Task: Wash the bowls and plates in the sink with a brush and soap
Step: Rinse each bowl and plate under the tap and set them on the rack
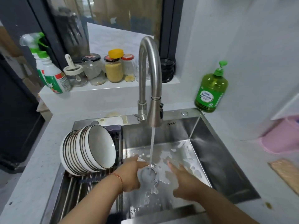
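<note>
A stack of several white bowls with dark rims (87,149) lies tilted on its side on a metal drying rack (77,189) over the left part of the steel sink (226,167). Water runs from the curved faucet (152,88) onto the drain (149,173). My left hand (131,172) reaches into the stream just above the drain, fingers stretched out. My right hand (186,181) hovers to the right of the stream, fingers spread and empty. Soap foam patches dot the sink floor. A green dish soap pump bottle (211,89) stands at the sink's back right corner. No brush is visible.
On the ledge behind the sink stand two spray bottles (50,70), several glass jars (113,68) and a dark jar (167,70). A pink plastic tub (281,136) sits at the right, with a wooden board (286,173) on the counter near it.
</note>
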Demonstrator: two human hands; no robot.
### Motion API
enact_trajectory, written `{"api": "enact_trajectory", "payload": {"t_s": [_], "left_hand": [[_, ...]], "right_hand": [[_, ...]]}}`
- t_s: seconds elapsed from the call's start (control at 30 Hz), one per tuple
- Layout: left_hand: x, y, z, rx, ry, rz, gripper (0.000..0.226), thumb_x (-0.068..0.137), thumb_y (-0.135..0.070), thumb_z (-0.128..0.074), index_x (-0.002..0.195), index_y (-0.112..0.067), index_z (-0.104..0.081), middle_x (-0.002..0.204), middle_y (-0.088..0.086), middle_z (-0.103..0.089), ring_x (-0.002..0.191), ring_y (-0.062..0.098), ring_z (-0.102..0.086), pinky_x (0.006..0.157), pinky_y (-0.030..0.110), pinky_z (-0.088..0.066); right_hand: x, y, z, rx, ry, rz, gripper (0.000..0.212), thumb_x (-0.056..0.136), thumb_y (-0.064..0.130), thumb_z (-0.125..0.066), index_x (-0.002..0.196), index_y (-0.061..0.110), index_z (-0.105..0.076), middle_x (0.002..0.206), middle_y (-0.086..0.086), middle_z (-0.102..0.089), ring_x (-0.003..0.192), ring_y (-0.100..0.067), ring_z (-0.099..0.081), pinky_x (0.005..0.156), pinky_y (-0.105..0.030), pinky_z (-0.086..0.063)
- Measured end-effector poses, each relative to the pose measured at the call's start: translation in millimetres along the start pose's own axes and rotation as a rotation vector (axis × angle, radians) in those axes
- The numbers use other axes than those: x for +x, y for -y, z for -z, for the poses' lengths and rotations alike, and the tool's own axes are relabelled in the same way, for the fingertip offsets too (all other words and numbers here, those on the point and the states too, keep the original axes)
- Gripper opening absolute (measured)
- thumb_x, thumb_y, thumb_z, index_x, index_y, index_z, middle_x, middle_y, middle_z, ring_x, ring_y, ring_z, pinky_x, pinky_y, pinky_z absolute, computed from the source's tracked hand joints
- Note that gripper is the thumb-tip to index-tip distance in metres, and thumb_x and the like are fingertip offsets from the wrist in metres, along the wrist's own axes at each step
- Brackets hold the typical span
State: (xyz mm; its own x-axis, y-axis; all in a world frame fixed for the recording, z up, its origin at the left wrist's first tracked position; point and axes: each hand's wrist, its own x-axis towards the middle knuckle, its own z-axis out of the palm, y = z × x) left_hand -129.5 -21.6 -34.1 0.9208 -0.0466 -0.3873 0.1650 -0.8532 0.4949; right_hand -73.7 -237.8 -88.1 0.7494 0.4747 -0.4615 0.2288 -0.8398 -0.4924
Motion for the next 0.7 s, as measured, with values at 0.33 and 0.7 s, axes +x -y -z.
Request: {"api": "enact_trajectory", "payload": {"t_s": [0.33,0.7], "left_hand": [[64.8,-21.2,63.9,-1.014,-0.363,0.295,0.023,0.091,-0.003,-0.054,0.078,-0.016,-0.067,0.099,0.007,-0.067,0.096,0.020,-0.058,0.080,0.028,-0.042],[126.7,-5.0,100.7,-1.241,-0.465,0.438,0.024,0.089,0.007,-0.045,0.068,-0.001,-0.054,0.083,0.017,-0.049,0.067,0.023,-0.046,0.060,0.029,-0.047]], "right_hand": [[-38.8,-99.1,5.6,0.160,-0.430,0.004,0.059,0.069,0.015,-0.072,0.091,0.067,-0.057,0.101,0.012,-0.060,0.094,0.014,-0.054,0.077,0.004,-0.034],[-49.1,-129.6,18.2,0.320,-0.529,-0.089,0.055,0.057,0.017,-0.065,0.082,0.065,-0.059,0.084,0.023,-0.064,0.071,0.009,-0.060,0.063,-0.002,-0.042]]}}
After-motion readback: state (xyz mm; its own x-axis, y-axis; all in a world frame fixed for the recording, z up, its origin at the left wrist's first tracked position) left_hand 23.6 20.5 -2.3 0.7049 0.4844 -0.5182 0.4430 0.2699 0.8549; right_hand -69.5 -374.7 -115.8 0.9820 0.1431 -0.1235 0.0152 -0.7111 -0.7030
